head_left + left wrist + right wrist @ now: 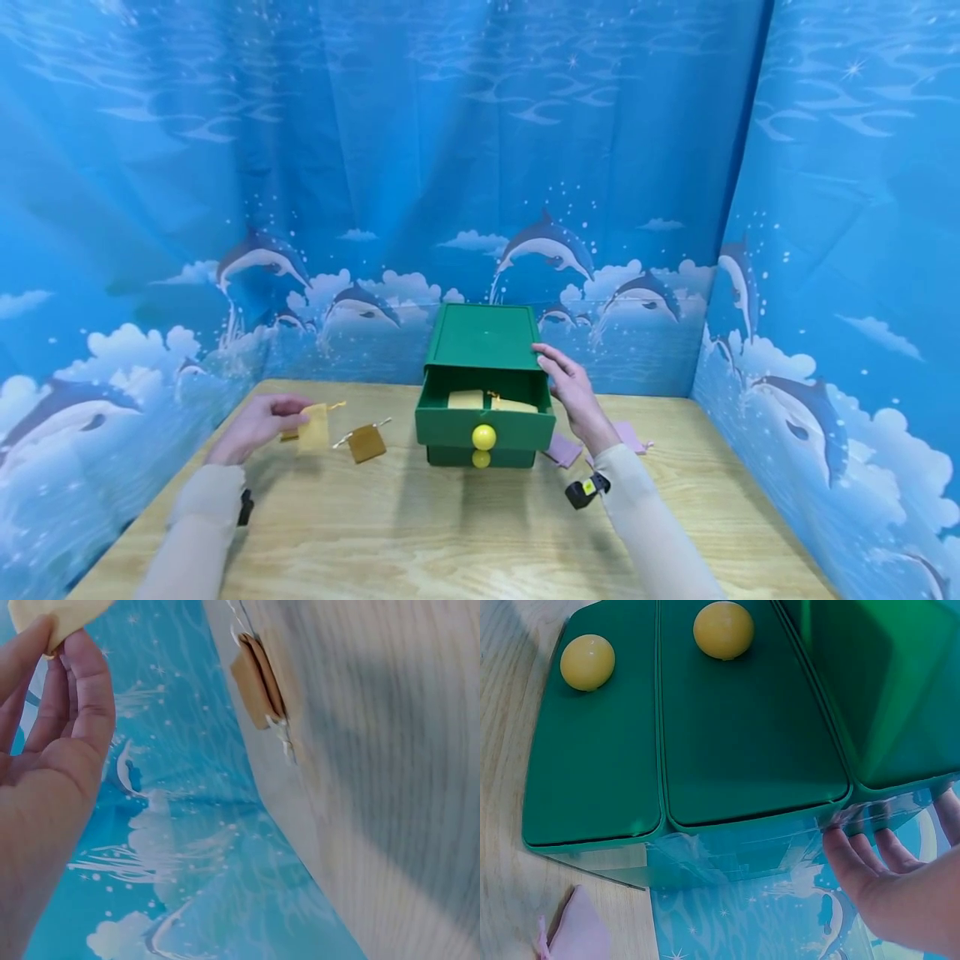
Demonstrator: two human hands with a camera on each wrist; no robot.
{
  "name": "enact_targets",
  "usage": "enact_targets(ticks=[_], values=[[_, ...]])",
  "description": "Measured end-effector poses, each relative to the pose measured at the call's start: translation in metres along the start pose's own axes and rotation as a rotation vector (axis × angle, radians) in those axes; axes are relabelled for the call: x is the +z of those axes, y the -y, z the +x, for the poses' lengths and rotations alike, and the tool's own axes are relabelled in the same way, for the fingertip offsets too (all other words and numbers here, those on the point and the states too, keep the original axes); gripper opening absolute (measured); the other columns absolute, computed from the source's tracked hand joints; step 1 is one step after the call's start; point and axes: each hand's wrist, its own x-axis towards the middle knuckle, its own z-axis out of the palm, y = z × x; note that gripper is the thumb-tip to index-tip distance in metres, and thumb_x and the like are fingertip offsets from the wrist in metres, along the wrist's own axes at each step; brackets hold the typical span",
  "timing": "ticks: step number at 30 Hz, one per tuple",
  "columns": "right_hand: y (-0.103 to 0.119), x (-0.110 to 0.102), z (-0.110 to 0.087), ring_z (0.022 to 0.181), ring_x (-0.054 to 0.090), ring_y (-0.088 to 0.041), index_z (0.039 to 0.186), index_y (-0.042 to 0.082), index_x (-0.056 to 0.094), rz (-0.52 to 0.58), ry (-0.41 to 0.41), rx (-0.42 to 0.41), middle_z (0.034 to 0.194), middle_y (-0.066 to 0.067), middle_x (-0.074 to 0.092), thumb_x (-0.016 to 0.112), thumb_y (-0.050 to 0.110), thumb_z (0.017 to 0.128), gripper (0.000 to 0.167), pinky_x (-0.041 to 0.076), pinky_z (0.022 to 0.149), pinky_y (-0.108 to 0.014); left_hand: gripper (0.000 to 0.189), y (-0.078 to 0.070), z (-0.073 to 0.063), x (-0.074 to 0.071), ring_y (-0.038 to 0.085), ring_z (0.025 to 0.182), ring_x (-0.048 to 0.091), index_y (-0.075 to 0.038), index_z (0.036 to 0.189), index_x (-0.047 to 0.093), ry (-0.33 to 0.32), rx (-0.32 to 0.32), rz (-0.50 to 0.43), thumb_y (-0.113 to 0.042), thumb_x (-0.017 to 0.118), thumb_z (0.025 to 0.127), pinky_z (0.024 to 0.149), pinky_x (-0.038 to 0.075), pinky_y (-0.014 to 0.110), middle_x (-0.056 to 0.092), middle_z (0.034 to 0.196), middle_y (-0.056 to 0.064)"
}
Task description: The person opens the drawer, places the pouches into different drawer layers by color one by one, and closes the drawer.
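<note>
My left hand (255, 427) pinches a pale yellow drawstring pouch (313, 430) above the left side of the table; in the left wrist view its cloth (64, 616) sits between thumb and fingertips. A brown drawstring pouch (367, 443) lies to the right of that hand, and another brown one (288, 435) is partly hidden behind it. My right hand (573, 398) touches the right side of a green drawer box (483, 335), its fingers (859, 859) extended against the wall. The upper drawer (450, 427) stands pulled out, with pale yellow pouches (467, 400) inside.
Round yellow knobs (483, 437) stick out from the drawer fronts. Right of the box lie lilac pouches (562, 448), partly covered by my right forearm. A blue dolphin-print curtain (375, 167) rises behind and beside the wooden table (420, 533).
</note>
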Motion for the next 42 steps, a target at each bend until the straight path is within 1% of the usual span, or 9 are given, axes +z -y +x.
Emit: enact_targets(ticks=[4,9,14,18,20,27,34,37,42], values=[[-0.002,0.0,0.002,0.15,0.02,-0.027,0.146,0.017,0.047,0.002,-0.004,-0.004,0.161,-0.002,0.029,0.045,0.032,0.105,0.044,0.023,0.117,-0.061,0.04,-0.007,0.002,0.002,0.031,0.109,0.061,0.001,0.128,0.061,-0.026,0.015,0.04,-0.022,0.064,0.096,0.084,0.056,0.038,0.064,0.122,0.022],[-0.003,0.0,0.002,0.15,0.02,-0.027,0.147,0.018,0.047,0.006,-0.001,-0.009,0.161,-0.002,0.029,0.046,0.032,0.105,0.044,0.023,0.117,-0.061,0.04,-0.016,0.004,0.005,0.029,0.108,0.061,-0.001,0.128,0.062,-0.048,0.036,0.029,-0.024,0.064,0.096,0.086,0.055,0.043,0.064,0.121,0.02],[-0.004,0.0,0.002,0.15,0.02,-0.027,0.146,0.018,0.047,0.007,-0.005,-0.008,0.16,-0.002,0.03,0.047,0.032,0.105,0.044,0.023,0.117,-0.061,0.037,-0.024,0.004,0.009,0.026,0.104,0.061,-0.003,0.128,0.061,-0.058,0.061,0.019,-0.023,0.063,0.097,0.082,0.056,0.04,0.065,0.12,0.019],[-0.005,0.0,0.002,0.15,0.02,-0.027,0.146,0.018,0.048,0.007,-0.004,-0.01,0.16,-0.003,0.03,0.047,0.033,0.105,0.044,0.023,0.117,-0.061,0.037,-0.031,0.004,0.012,0.028,0.107,0.061,-0.006,0.13,0.06,-0.066,0.066,0.042,-0.027,0.059,0.1,0.084,0.055,0.037,0.064,0.123,0.017],[-0.005,0.0,0.002,0.15,0.02,-0.027,0.146,0.017,0.047,0.006,-0.001,-0.013,0.16,-0.003,0.03,0.047,0.033,0.105,0.044,0.023,0.117,-0.061,0.037,-0.035,0.004,0.013,0.03,0.111,0.06,-0.008,0.132,0.059,-0.072,0.065,0.039,-0.028,0.057,0.101,0.088,0.054,0.04,0.063,0.126,0.017],[-0.005,0.0,0.002,0.15,0.02,-0.028,0.146,0.017,0.047,0.007,-0.007,-0.014,0.16,-0.003,0.03,0.046,0.032,0.105,0.044,0.023,0.116,-0.062,0.038,-0.053,0.006,0.014,0.032,0.116,0.059,-0.012,0.135,0.057,-0.1,0.06,-0.033,-0.03,0.055,0.101,0.097,0.05,0.051,0.061,0.13,0.015],[-0.023,-0.006,0.016,0.15,0.021,-0.026,0.144,0.021,0.05,0.02,-0.031,-0.026,0.159,0.0,0.032,0.049,0.038,0.103,0.044,0.022,0.116,-0.064,0.043,-0.069,0.009,0.015,0.03,0.116,0.06,-0.012,0.132,0.06,-0.136,0.045,-0.084,-0.039,0.059,0.098,0.095,0.052,0.046,0.063,0.129,0.013],[-0.013,-0.004,0.009,0.15,0.019,-0.027,0.146,0.018,0.048,0.02,-0.015,-0.014,0.16,-0.002,0.03,0.047,0.034,0.104,0.044,0.021,0.116,-0.063,0.045,-0.074,0.008,0.015,0.029,0.116,0.06,-0.012,0.132,0.06,-0.15,0.029,-0.105,-0.041,0.06,0.097,0.093,0.053,0.043,0.063,0.13,0.013],[-0.004,0.001,0.001,0.15,0.019,-0.028,0.147,0.016,0.046,0.005,-0.004,-0.013,0.161,-0.004,0.029,0.046,0.032,0.105,0.045,0.022,0.116,-0.063,0.042,-0.079,0.008,0.018,0.025,0.114,0.061,-0.011,0.131,0.061,-0.183,0.02,-0.156,-0.036,0.061,0.097,0.094,0.052,0.039,0.064,0.128,0.013]])
